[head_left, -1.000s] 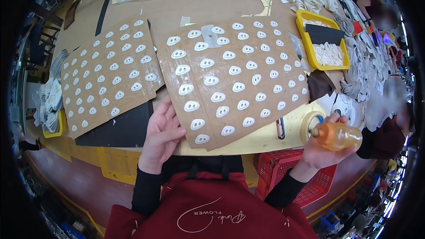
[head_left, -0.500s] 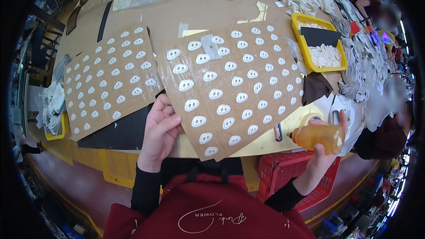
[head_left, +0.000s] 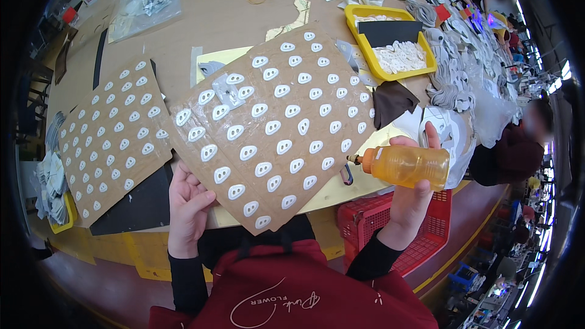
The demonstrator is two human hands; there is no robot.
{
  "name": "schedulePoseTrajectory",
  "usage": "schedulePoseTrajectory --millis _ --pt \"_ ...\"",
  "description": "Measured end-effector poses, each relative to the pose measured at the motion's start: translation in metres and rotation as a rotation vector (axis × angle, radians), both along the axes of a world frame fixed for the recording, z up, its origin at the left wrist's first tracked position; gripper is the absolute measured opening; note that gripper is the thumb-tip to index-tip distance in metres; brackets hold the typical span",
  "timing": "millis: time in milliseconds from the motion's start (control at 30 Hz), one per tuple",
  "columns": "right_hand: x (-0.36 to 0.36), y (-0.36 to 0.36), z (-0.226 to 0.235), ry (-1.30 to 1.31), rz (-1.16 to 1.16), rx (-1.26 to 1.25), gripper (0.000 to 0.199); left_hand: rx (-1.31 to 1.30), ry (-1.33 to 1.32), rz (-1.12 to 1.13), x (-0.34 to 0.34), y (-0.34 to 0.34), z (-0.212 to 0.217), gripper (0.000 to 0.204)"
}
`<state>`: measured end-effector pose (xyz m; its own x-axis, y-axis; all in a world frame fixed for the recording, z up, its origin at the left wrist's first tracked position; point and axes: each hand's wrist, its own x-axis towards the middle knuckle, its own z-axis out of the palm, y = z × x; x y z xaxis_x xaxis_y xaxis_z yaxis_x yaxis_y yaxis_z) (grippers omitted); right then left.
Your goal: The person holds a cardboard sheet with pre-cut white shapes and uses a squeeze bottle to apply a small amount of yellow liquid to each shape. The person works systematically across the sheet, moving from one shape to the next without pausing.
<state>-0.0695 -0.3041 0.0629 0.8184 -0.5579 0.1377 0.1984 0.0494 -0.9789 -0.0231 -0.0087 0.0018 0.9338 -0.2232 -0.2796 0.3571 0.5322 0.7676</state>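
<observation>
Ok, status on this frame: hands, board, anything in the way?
Left hand grips cardboard sheet of white pieces. Right hand holds orange squeeze bottle, nozzle toward sheet, apart. Nothing between.

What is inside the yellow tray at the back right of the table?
The yellow tray holds a heap of small white pieces and a dark sheet across them; whatever lies under that sheet is hidden.

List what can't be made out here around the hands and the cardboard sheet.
- Left hand: fingertips hidden under the cardboard sheet, head view.
- Right hand: palm hidden behind the orange squeeze bottle.
- Bottle contents level: translucent, unclear.
- Small dark tool beside the nozzle: too small to identify.
- Red crate: inside hidden by the table edge and forearm.
</observation>
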Motion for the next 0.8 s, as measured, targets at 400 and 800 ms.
schedulePoseTrajectory --millis 400,800 --pt "0.001 0.007 0.001 0.091 0.115 -0.178 0.094 -0.004 0.063 -0.124 -0.005 0.005 -0.004 0.058" --pt "0.003 0.045 -0.019 -0.057 0.087 0.000 0.079 0.024 0.020 -0.104 -0.014 0.001 0.000 0.059"
